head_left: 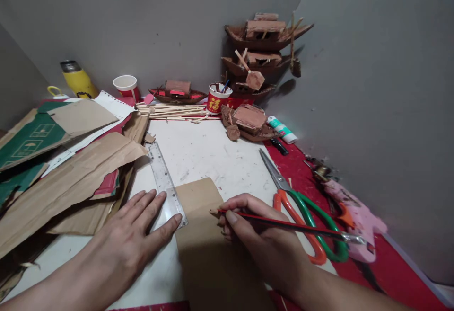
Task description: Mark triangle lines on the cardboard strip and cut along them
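My right hand [262,235] is closed around a red and black pencil [301,225], its sharpened tip pointing left just over a piece of brown cardboard [204,199]. Flat on the table, my left hand [133,235] has its fingers spread, the thumb and forefinger at the near end of a clear ruler [161,171]. That ruler lies at a slant, its near end over the cardboard's left edge. Beyond my right hand rest scissors [280,178] with one orange and one green handle. The cardboard's near part lies in shadow.
Cardboard scraps [71,173] are heaped on the left. Along the back are wooden sticks [177,111], paper cups [218,100], a yellow bottle [80,81] and several brown model boats [248,119]. A pink glue gun [358,216] and a white-green tube [282,128] lie on the right.
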{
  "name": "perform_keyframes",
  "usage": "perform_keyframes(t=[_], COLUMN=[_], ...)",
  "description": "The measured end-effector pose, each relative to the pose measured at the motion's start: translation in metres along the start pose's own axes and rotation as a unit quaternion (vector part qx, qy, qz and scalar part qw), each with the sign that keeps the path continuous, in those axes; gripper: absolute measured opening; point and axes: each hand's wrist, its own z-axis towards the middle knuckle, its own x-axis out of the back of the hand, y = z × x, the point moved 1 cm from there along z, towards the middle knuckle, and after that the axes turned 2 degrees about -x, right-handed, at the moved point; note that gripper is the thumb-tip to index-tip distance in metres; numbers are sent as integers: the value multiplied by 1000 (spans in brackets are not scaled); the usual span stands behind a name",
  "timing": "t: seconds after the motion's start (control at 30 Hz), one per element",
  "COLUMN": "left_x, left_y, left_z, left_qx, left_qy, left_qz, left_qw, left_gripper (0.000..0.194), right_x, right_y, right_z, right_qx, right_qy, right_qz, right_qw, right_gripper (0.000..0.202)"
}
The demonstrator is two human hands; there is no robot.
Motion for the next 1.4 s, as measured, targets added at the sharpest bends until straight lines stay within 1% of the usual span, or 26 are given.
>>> perform_keyframes(t=[0.1,0.2,0.3,0.4,0.53,0.67,0.83,0.93,1.03,1.1,1.2,1.27,1.33,1.4], left_x=[0,2,2,0,-2,2,5,5,3,3,1,0,0,1], left_y=[1,1,1,-1,-2,-1,0,0,0,1,1,1,1,1], left_z=[-1,0,1,1,2,5,7,7,8,8,8,8,9,11], left_qx=[-3,6,15,8,14,16,14,8,9,10,9,9,5,0], left_qy=[-4,-2,6,11,3,-2,-18,-7,10,18,18,17,21,26], left_qz=[-6,-13,-20,-24,-39,-48,-59,-68,-76,-78,-79,-76,-66,-58], left_qw=[1000,1000,1000,1000,999,999,998,998,997,997,997,997,998,998], left_gripper=[68,63,59,59,56,49,50,51,49,46,45,45,42,40], right_x=[3,4,4,4,6,3,-4,-7,-7,-5,-3,-1,0,1], right_y=[1,2,2,2,3,-3,-18,-23,-23,-22,-20,-17,-15,-13], right_z=[-3,-5,-4,-3,-3,-6,-9,-11,-10,-9,-7,-7,-7,-7], right_qx=[28,49,55,57,56,41,15,-5,-11,1,30,35,36,53], right_qy=[-15,-9,-10,-18,-25,-14,36,45,45,45,25,14,17,17], right_qz=[-44,-71,-78,-87,-98,-97,-89,-83,-83,-95,-122,-126,-127,-127], right_qw=[999,996,995,994,993,994,995,996,995,994,992,991,991,990], right_gripper=[15,18,19,20,20,22,19,20,21,20,20,21,24,24])
